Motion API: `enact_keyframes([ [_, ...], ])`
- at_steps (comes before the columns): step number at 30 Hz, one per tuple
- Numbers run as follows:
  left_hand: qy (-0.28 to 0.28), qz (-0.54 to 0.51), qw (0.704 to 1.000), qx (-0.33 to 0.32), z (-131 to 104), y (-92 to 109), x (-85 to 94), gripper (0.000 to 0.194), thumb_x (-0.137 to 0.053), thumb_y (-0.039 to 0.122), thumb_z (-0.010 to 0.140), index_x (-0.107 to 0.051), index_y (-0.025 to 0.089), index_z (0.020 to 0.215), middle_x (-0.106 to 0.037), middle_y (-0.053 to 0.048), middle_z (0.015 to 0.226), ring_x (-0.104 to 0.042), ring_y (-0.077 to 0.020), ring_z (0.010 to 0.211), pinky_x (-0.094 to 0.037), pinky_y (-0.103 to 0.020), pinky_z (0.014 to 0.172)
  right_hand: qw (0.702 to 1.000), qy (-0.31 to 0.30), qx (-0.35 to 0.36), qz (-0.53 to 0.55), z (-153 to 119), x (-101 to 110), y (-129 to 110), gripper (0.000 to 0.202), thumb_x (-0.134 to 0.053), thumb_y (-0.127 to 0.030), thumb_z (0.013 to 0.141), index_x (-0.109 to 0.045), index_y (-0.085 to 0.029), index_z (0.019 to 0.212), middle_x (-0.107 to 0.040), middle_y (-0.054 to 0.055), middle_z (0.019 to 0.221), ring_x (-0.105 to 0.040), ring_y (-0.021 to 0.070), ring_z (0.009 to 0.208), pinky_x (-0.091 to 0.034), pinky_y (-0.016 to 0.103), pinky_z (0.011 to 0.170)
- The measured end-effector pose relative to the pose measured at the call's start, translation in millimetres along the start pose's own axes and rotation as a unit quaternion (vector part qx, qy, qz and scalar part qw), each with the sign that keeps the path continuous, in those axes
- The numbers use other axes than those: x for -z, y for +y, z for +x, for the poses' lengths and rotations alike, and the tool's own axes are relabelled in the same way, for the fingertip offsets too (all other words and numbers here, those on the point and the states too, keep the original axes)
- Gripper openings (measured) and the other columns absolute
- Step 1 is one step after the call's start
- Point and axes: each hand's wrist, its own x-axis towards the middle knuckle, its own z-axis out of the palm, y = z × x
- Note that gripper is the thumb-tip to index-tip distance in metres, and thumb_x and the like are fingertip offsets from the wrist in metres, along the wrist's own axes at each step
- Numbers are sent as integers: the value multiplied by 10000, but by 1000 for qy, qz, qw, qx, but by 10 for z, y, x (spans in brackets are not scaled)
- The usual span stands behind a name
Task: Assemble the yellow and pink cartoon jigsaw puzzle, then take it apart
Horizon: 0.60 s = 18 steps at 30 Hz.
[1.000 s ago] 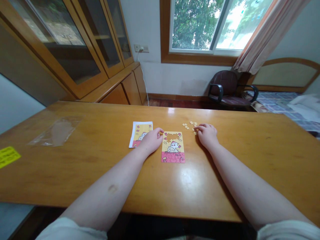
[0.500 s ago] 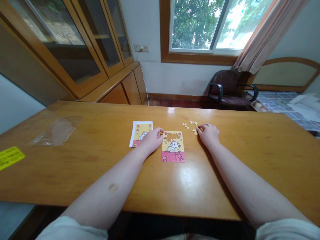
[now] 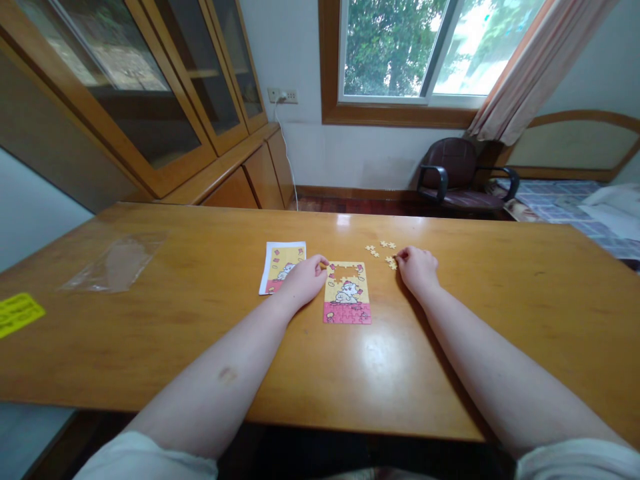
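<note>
In the head view, the jigsaw puzzle (image 3: 347, 293) is lying flat around the middle of the table (image 3: 310, 373), between its near and far edges. Bare wood is showing through an opening in its upper part. The left hand (image 3: 306, 277) is resting with bent fingers, thumb and forefinger beside the puzzle's upper left edge; whether they are gripping it, I cannot tell. The right hand (image 3: 417, 268) is bending its fingers at the loose pieces (image 3: 390, 259), which are lying off the puzzle's far right corner. Its fingertips are hidden, so I cannot tell if a piece is between them.

In my opinion, this step is asking for a light left hand, only steadying the puzzle, and for a right hand pinching one piece by its sides, without pushing its neighbours. The picture sheet (image 3: 281, 263), partly covered, is offering a useful comparison.

The varnished table is reflecting light towards its near edge. A clear plastic bag (image 3: 117, 263) is lying towards the far left corner, and a yellow label (image 3: 20, 315) by the left edge. Beyond the far edge are standing a glass-door cabinet (image 3: 195, 150) and a chair (image 3: 453, 167), below the window (image 3: 395, 50).
</note>
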Motion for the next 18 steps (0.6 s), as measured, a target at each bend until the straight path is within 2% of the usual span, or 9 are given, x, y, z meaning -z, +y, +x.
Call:
enact_keyframes([
  [3, -2, -2, 1000, -1, 3, -9, -6, 200, -469, 219, 802, -597, 212, 955, -562, 16, 651, -536, -166, 640, -342, -274, 571, 997, 13, 39, 59, -43, 58, -40, 166, -566, -289, 828, -699, -195, 859, -711, 81, 874, -582, 243, 863, -396, 373, 794],
  [5, -2, -3, 1000, -2, 3, -14, -9, 201, -468, 221, 803, -596, 213, 958, -560, 15, 651, -535, -166, 637, -342, -273, 570, 987, -5, 86, 134, -132, 108, -121, 160, -596, -296, 810, -707, -203, 879, -715, 61, 867, -592, 208, 803, -421, 339, 766],
  [7, -4, -3, 1000, -2, 2, -17, -10, 203, -468, 229, 808, -596, 214, 965, -562, 14, 654, -535, -166, 636, -342, -273, 568, 964, -75, 129, 219, -273, 150, -246, 164, -631, -304, 786, -716, -219, 897, -717, 35, 848, -599, 175, 747, -441, 298, 714],
  [9, -5, -3, 1000, -2, 3, -20, -12, 206, -472, 240, 812, -597, 218, 974, -562, 14, 657, -535, -167, 634, -342, -273, 565, 942, -151, 123, 272, -433, 175, -384, 152, -659, -305, 765, -728, -226, 876, -715, 15, 784, -604, 157, 691, -450, 275, 665],
  [11, -4, -3, 1000, -1, 4, -22, -13, 209, -473, 245, 814, -599, 220, 980, -561, 14, 656, -534, -166, 630, -343, -273, 565, 928, -197, 116, 295, -564, 178, -500, 106, -670, -290, 760, -736, -230, 818, -714, 6, 764, -615, 149, 689, -456, 265, 666],
  [14, -4, -4, 1000, 0, 6, -20, -13, 217, -467, 242, 817, -603, 217, 984, -561, 13, 650, -534, -166, 624, -345, -275, 567, 937, -192, 125, 262, -650, 159, -587, 88, -678, -287, 759, -749, -246, 790, -702, 10, 755, -612, 155, 711, -454, 269, 674],
  [18, -6, -5, 1000, -4, 3, -14, -10, 215, -468, 252, 820, -604, 217, 982, -564, 14, 653, -540, -169, 626, -345, -276, 564, 947, -147, 203, 203, -627, 151, -587, 91, -669, -295, 789, -748, -250, 782, -698, 24, 763, -590, 181, 759, -442, 311, 746],
])
